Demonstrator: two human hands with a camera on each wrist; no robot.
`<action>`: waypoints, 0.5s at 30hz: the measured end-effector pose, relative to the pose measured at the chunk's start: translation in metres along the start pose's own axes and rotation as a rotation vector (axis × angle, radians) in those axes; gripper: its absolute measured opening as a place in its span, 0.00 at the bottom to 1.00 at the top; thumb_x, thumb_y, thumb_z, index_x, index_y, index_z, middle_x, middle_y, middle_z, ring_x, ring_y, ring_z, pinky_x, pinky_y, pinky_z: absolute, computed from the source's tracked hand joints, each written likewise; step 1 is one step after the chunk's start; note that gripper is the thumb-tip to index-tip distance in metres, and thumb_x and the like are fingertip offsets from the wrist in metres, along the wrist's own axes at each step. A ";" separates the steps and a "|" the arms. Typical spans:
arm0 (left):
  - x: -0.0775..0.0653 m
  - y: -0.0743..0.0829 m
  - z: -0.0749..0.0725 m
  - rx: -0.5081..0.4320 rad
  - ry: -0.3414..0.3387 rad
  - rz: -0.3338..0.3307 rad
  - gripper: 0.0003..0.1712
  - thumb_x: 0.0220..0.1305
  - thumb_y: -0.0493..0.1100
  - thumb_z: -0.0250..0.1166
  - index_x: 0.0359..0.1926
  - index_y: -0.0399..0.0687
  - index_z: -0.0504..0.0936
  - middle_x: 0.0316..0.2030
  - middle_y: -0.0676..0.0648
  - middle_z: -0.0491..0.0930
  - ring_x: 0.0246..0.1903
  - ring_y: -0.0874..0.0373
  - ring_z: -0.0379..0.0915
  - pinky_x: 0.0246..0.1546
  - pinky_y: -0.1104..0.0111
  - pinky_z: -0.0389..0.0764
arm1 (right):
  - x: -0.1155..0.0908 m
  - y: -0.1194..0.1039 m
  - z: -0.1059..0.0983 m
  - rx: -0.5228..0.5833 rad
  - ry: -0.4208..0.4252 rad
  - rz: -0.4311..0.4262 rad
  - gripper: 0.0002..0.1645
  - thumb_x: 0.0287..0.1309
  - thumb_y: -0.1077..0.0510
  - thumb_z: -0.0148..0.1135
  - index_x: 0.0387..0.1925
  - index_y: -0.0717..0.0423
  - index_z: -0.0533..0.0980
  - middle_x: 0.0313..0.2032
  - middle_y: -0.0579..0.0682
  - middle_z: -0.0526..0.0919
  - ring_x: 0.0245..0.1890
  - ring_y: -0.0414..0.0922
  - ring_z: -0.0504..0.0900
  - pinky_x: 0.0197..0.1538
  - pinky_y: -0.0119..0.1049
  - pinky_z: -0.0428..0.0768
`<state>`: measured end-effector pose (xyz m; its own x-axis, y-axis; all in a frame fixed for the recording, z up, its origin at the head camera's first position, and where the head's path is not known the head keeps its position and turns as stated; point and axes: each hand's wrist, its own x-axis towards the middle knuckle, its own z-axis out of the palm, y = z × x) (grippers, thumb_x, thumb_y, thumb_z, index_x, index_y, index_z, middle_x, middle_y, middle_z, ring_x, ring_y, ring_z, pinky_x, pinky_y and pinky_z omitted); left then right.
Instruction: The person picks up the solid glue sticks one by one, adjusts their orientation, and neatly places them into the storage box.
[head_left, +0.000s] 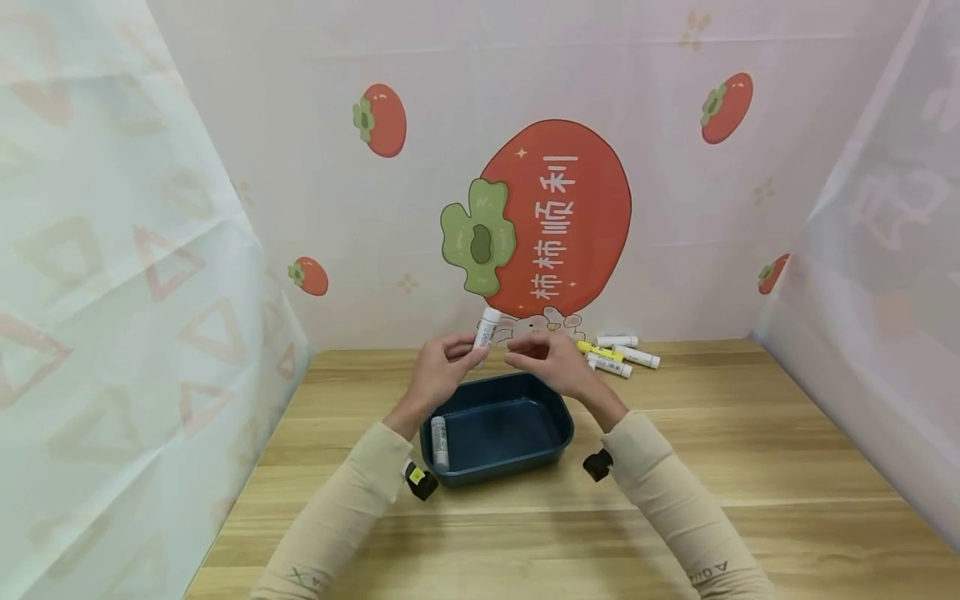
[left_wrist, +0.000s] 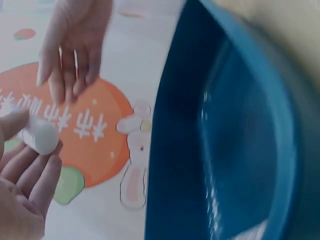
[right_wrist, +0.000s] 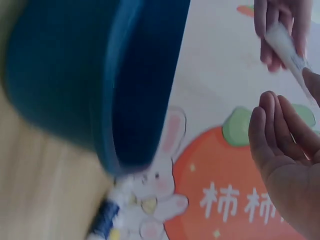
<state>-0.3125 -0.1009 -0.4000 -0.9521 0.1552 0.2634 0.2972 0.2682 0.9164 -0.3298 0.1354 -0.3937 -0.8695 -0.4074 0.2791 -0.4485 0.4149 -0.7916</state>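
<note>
My left hand [head_left: 437,373] holds a white capped tube that looks like a glue stick [head_left: 486,330], pinched between thumb and fingers above the far rim of a dark blue bin [head_left: 561,454]. In the left wrist view the end of that glue stick [left_wrist: 42,137] faces the camera. To its right, apart from it, my right hand [head_left: 562,364] hovers with relaxed fingers and nothing in them; the right wrist view shows the same loose palm [right_wrist: 292,165]. Inside the bin, along its left wall, lies another white glue stick [head_left: 440,443].
Behind and right of the bin lie several white glue sticks [head_left: 636,357] and a yellow one [head_left: 600,351], close together on the wooden table [head_left: 675,492]. A printed sheet [head_left: 420,208] rises at the table's back, with more sheeting on both sides.
</note>
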 end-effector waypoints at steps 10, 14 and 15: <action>-0.014 -0.003 0.020 -0.227 0.057 -0.079 0.24 0.78 0.48 0.64 0.65 0.37 0.81 0.55 0.38 0.88 0.59 0.48 0.85 0.69 0.49 0.79 | -0.001 -0.002 0.039 0.105 0.034 0.020 0.16 0.70 0.47 0.70 0.51 0.52 0.88 0.45 0.50 0.91 0.41 0.43 0.88 0.47 0.35 0.87; -0.017 -0.006 0.021 -0.230 0.055 -0.077 0.23 0.78 0.47 0.64 0.64 0.36 0.81 0.54 0.36 0.89 0.57 0.48 0.86 0.67 0.50 0.81 | -0.001 -0.004 0.044 0.108 0.042 0.034 0.16 0.70 0.50 0.70 0.50 0.57 0.88 0.42 0.53 0.91 0.39 0.42 0.87 0.45 0.35 0.87; -0.017 -0.007 0.020 -0.210 0.049 -0.074 0.23 0.78 0.48 0.63 0.64 0.36 0.81 0.54 0.37 0.89 0.56 0.48 0.86 0.67 0.50 0.81 | -0.001 -0.004 0.045 0.109 0.039 0.038 0.15 0.70 0.50 0.70 0.49 0.57 0.88 0.42 0.53 0.92 0.39 0.42 0.87 0.45 0.35 0.87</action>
<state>-0.2966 -0.0870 -0.4170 -0.9746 0.0946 0.2028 0.2100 0.0727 0.9750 -0.3175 0.0977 -0.4155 -0.8936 -0.3604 0.2675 -0.3922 0.3375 -0.8557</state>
